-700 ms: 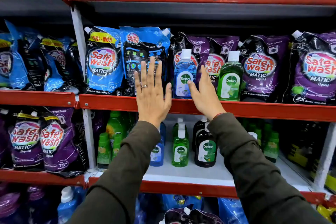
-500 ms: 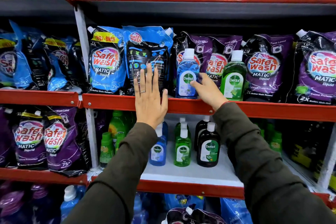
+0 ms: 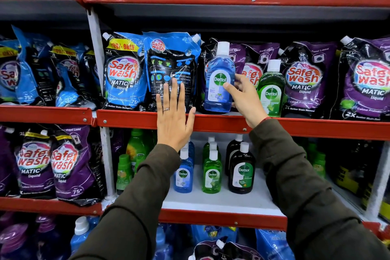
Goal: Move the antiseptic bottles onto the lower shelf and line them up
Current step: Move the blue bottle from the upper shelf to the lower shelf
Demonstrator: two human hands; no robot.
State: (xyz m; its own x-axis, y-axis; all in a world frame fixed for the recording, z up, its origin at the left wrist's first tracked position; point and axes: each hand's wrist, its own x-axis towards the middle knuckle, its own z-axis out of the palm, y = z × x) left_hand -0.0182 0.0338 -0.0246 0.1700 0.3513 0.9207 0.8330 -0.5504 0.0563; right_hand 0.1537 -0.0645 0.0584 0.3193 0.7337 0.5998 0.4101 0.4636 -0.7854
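Right hand (image 3: pixel 245 99) wrapped around the right side of 1 blue Dettol bottle (image 3: pixel 219 78), thumb across the label, remaining fingers curled behind, bottle upright with its base on or just above the middle shelf (image 3: pixel 130 117); cannot tell which. Left hand (image 3: pixel 173 118) flat and empty, 4 fingers (image 3: pixel 174 95) straight and together, thumb spread, 1 ring on a finger, palm pressed against the red shelf lip and fingertips over the blue detergent pouch (image 3: pixel 172 69). Just right of the held bottle, 1 green Dettol bottle (image 3: pixel 272 91) upright on the same shelf, apart from the hand. Behind both, purple Safewash pouches (image 3: pixel 304 78); 2 blue pouches stand left of the held bottle. On the lower shelf (image 3: pixel 221 200), 3 front bottles side by side: 1 small blue bottle (image 3: pixel 183 175), 1 small green bottle (image 3: pixel 212 175), 1 dark brown bottle (image 3: pixel 242 171), each with more white caps lined up behind, exact count hidden. Further left on that shelf, several green bottles (image 3: pixel 124 171), partly hidden by the left sleeve (image 3: pixel 135 202).
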